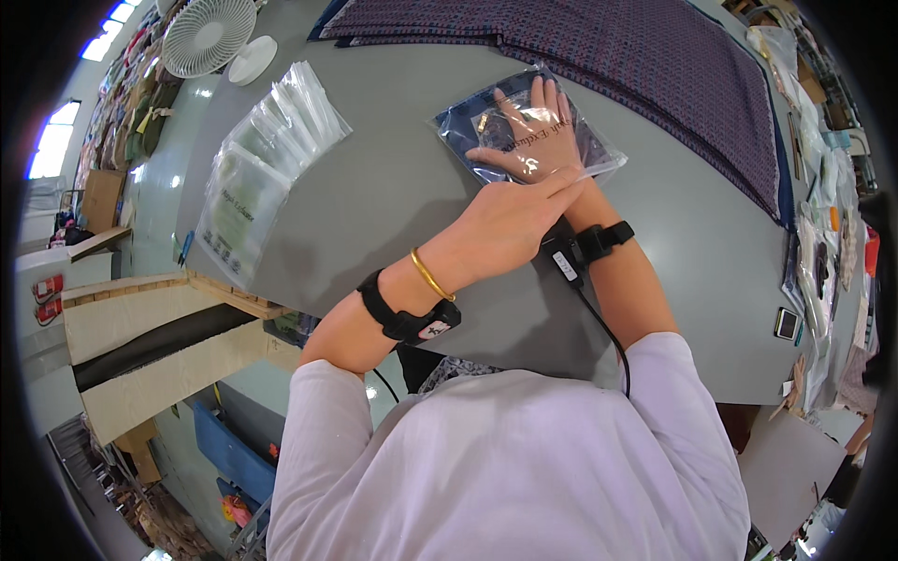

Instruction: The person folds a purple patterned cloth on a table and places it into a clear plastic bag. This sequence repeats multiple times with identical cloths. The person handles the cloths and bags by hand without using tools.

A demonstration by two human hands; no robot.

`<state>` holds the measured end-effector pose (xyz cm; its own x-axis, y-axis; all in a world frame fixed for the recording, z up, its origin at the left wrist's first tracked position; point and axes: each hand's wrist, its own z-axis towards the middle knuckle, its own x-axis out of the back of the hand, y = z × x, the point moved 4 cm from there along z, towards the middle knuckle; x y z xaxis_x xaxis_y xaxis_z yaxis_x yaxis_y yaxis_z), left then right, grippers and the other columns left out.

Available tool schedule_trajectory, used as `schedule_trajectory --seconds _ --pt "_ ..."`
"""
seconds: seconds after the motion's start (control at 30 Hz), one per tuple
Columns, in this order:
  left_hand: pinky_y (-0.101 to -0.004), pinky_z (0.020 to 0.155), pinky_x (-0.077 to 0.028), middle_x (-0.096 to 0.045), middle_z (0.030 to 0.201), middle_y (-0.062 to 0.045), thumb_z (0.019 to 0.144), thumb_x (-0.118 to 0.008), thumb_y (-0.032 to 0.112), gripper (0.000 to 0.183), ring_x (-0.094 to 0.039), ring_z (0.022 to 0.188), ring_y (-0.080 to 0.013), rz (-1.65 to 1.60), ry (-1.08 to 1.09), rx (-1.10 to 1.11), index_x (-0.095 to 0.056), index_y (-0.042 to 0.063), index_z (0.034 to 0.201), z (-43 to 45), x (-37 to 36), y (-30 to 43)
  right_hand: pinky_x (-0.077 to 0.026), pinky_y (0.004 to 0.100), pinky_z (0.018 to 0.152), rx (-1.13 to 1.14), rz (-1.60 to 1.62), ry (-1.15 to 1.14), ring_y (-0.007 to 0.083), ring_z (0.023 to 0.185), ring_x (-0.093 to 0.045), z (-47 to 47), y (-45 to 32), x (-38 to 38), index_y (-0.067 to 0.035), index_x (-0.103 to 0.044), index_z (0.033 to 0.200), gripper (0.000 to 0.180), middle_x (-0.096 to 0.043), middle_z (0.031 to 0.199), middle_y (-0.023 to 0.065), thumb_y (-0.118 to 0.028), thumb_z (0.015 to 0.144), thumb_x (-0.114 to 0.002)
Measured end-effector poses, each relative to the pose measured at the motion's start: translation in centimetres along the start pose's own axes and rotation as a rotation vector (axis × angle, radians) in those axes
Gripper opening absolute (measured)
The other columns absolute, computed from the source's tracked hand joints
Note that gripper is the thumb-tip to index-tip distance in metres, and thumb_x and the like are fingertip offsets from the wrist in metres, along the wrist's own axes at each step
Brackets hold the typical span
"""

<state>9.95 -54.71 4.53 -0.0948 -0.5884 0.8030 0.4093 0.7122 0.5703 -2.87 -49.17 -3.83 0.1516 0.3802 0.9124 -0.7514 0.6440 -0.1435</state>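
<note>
A clear plastic bag (595, 149) with dark printing lies on the grey table, a folded navy cloth (459, 126) inside it. My right hand (537, 133) is inside the bag, palm down with its fingers spread over the cloth; the printed film passes over its back. Crossing above the right wrist, my left hand (515, 214) has its fingertips at the bag's mouth and appears to pinch the edge there. Its thumb is hidden. To the left, several flat clear bags (256, 179) lie fanned out in an overlapping row.
Patterned navy-and-red fabric (596, 63) is stacked along the table's far side. A white fan (210, 35) stands at the far left corner. A phone (787, 323) rests near the right edge, beside plastic-wrapped items (817, 245). A black cable (603, 326) runs from the right wrist strap.
</note>
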Motion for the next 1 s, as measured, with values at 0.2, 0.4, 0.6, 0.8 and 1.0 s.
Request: schedule_trajectory --seconds 0.2,0.4,0.6,0.8,1.0 --pt "-0.0433 0.106 -0.047 -0.052 0.153 -0.012 0.102 -0.054 0.016 0.047 -0.058 0.128 -0.0336 -0.055 0.015 0.021 -0.051 0.006 0.148 2.6 4.3 -7.4 -0.019 0.0632 0.119 0.042 -0.008 -0.028 0.0556 0.147 -0.029 -1.4 -1.2 1.5 -0.017 -0.055 0.148 0.105 -0.034 0.158 0.0346 -0.089 0.072 -0.06" --pt "-0.0441 0.127 -0.022 -0.034 0.165 -0.015 0.105 -0.052 0.039 0.06 -0.029 0.154 -0.0338 0.181 -0.057 -0.167 -0.041 0.012 0.157 3.8 -0.2 -12.7 -0.013 0.0669 0.122 -0.072 -0.017 -0.247 0.0525 0.15 -0.024 -5.8 -1.4 4.7 -0.007 -0.055 0.146 0.102 -0.032 0.16 0.0317 -0.08 0.076 -0.067" --pt "-0.0644 0.123 -0.014 -0.029 0.168 -0.013 0.093 -0.059 0.064 0.083 -0.02 0.156 -0.0411 0.557 -0.044 -0.134 -0.039 0.018 0.159 2.2 -1.2 -9.9 -0.01 0.0676 0.122 -0.008 0.073 -0.156 0.0519 0.153 -0.019 -11.0 -1.1 6.2 -0.007 -0.047 0.154 0.107 -0.027 0.16 0.0362 -0.079 0.077 -0.067" --pt "-0.0576 0.117 -0.031 -0.063 0.135 -0.013 0.095 -0.068 0.041 0.047 -0.053 0.13 -0.037 0.56 0.034 -0.025 -0.067 0.013 0.133 5.0 0.7 -7.8 -0.032 0.0533 0.113 -0.407 0.556 0.017 0.0327 0.131 -0.051 -13.6 5.2 9.8 -0.009 -0.074 0.118 0.049 -0.066 0.13 0.0094 -0.049 0.089 -0.074" --pt "-0.0431 0.102 -0.043 -0.064 0.106 -0.008 0.091 -0.07 0.021 0.019 -0.052 0.113 -0.0311 0.035 -0.039 -0.257 -0.075 0.011 0.106 14.2 -6.8 -7.7 -0.035 0.0468 0.101 -0.686 0.264 0.131 0.0303 0.113 -0.056 -12.1 10.2 5.4 -0.009 -0.079 0.098 0.034 -0.069 0.118 0.0054 -0.041 0.09 -0.075"
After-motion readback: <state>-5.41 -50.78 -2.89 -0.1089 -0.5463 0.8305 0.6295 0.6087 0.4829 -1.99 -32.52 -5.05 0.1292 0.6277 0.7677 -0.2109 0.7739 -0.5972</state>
